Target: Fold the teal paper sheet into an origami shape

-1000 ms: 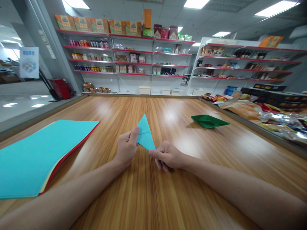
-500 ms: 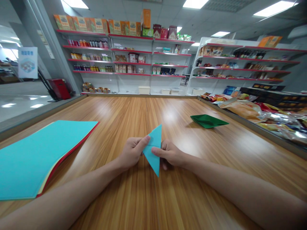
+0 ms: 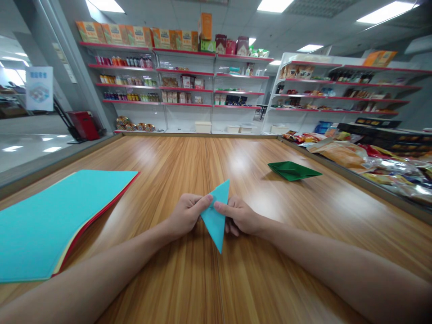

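Observation:
A folded piece of light-blue paper [image 3: 216, 223], triangular in outline, is held up over the middle of the wooden table [image 3: 175, 288]. My left hand [image 3: 187, 213] pinches its left corner, thumb on the near face. From the other side my right hand [image 3: 241, 215] grips it, with the thumb pressed near the centre and close to the left thumb. The fingers behind the paper are partly hidden. Farther off to the right lies a folded green paper boat [image 3: 294, 171].
A stack of coloured sheets [image 3: 64, 220], blue on top with cream and red edges below, lies at the left. Packaged snacks [image 3: 351, 155] are heaped beyond the table's right edge. Stocked shelves [image 3: 185, 72] stand behind the table.
The blue paper has tilted slightly and its tips sit a little lower. My right thumb has moved up toward the left thumb. The green paper boat and the stack stay put.

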A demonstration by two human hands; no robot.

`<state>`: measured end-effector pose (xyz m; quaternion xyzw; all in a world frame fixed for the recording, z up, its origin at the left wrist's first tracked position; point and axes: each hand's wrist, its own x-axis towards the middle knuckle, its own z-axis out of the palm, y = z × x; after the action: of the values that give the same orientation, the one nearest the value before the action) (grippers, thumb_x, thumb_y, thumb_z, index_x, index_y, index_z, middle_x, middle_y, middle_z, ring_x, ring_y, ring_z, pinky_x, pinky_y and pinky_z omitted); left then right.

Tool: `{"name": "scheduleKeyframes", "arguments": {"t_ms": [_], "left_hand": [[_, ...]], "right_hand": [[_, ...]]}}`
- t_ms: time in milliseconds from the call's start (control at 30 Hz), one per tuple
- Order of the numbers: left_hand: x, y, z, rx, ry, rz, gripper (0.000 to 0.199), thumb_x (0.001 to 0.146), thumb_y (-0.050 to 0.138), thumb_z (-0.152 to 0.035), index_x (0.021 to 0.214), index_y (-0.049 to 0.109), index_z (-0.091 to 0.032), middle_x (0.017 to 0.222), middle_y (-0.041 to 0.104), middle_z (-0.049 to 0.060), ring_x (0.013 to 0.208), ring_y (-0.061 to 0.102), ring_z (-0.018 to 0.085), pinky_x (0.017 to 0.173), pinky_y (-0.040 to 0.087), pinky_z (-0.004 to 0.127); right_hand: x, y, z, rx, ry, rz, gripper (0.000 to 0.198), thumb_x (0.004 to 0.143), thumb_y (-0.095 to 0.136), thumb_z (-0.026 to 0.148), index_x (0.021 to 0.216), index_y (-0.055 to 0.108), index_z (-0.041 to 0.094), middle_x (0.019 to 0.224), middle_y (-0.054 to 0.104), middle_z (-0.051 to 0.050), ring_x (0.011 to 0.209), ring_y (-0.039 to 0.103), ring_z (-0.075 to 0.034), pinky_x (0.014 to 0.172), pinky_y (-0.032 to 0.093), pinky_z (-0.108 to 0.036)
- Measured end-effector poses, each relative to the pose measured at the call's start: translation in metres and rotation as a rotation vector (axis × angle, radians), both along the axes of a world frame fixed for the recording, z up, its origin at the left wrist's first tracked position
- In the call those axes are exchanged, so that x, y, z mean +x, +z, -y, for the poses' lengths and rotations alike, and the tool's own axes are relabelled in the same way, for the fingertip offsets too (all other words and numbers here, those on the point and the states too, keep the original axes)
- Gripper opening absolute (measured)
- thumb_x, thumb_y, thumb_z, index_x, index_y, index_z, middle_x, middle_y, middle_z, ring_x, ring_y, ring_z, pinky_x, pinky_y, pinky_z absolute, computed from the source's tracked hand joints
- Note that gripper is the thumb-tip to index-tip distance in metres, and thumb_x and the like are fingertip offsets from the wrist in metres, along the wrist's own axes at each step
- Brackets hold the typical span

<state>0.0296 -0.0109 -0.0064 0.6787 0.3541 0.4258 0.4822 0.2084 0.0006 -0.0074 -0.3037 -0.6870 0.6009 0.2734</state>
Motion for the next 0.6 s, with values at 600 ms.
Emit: {"name": "scheduleKeyframes", "arguments": {"t_ms": [600], "left_hand": [[-0.0040,0.0019,-0.0044,-0.006,-0.067,-0.094,0.053,0.085,0.043,-0.055,0.048,0.038,-0.017,0.045,0.031,-0.005,0.041,0.027,0.007,0.040,0.018,0.022]], "right_hand": [[0.0061,-0.0029,-0.0091,0.107,-0.001,0.009,0.060,0.084,0.045,0.060,0.046,0.048,0.014,0.032,0.043,0.003,0.026,0.037,-0.005,0.028,0.021,-0.016]]}}
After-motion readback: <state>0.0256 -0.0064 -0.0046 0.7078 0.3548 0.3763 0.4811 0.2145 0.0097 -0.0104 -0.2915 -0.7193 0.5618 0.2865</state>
